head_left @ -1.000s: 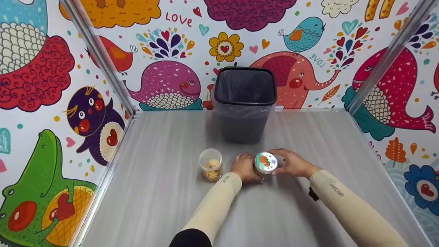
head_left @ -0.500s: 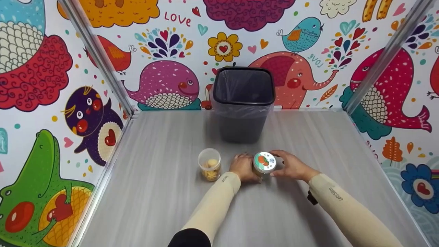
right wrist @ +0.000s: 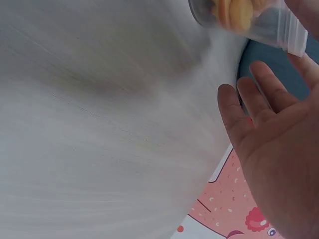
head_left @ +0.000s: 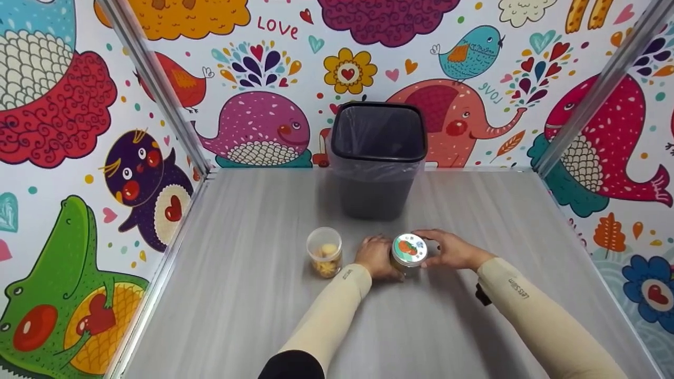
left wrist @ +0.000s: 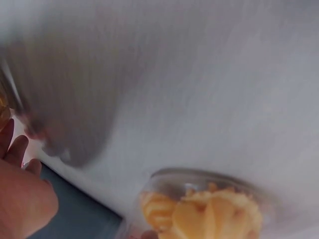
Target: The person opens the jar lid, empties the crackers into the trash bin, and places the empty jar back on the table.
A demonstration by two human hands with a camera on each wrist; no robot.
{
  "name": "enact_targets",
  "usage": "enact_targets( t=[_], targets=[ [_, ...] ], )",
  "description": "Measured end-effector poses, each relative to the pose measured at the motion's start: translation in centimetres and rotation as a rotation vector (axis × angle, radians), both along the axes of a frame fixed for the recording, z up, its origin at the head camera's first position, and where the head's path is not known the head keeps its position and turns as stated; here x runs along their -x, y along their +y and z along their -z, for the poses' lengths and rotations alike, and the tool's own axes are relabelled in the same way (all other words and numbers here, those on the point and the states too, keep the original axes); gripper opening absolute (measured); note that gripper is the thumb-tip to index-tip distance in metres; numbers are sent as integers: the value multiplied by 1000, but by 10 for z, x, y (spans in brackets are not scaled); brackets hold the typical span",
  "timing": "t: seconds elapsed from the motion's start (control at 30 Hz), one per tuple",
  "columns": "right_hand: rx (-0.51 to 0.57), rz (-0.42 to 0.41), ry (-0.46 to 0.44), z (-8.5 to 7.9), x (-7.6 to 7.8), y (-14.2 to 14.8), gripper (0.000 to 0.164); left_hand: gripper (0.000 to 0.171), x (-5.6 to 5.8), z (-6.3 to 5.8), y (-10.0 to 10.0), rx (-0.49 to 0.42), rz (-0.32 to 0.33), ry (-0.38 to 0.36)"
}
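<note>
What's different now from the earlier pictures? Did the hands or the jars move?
Nothing visibly changed: nothing moved, and nothing was taken hold of or let go. The head picture itself just shifts a tiny bit. The left hand and right hand stay on the lidded jar; the other jar and the bin stay put too.

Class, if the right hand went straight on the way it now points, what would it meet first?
The right hand would first meet the lidded cookie jar, already at its fingertips; beyond that, the left hand looks next, though depth is unclear.
</note>
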State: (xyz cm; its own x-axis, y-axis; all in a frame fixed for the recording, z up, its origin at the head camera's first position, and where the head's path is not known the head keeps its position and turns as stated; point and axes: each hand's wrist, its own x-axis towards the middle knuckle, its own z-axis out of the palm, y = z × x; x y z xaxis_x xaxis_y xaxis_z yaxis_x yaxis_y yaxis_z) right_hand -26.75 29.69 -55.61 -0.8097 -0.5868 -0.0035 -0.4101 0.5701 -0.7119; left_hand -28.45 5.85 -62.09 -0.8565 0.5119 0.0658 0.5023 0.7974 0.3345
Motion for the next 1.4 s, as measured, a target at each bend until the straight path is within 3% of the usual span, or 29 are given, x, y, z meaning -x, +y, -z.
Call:
enact_targets(
  t=[0.2, 0.33, 0.53, 0.67, 0.83, 1.1, 1.4],
  targets=[
    [30, 78, 22, 7, -9, -7, 89, 87, 2, 1, -4, -15, -5, -14],
    [65, 127, 31, 11, -12, -12, 85, 88, 2, 0, -6, -14, -11, -13],
    [11, 52, 90, 5, -5, -9, 79, 85, 1, -3, -4, -6, 2, -9],
    [-59, -21, 42, -6, 1, -4, 81, 85, 0, -4, -1, -9, 4, -6],
    [-63, 7, 30, -8, -1, -4, 86, 85, 2, -3, 0, -20, 15, -1],
    [64, 141, 7, 9, -11, -10, 81, 89, 3, -3, -2, -10, -8, -21],
    [25, 27, 0, 3, -3, -3, 80, 86, -1, -4, -1, -16, 9, -13]
  ],
)
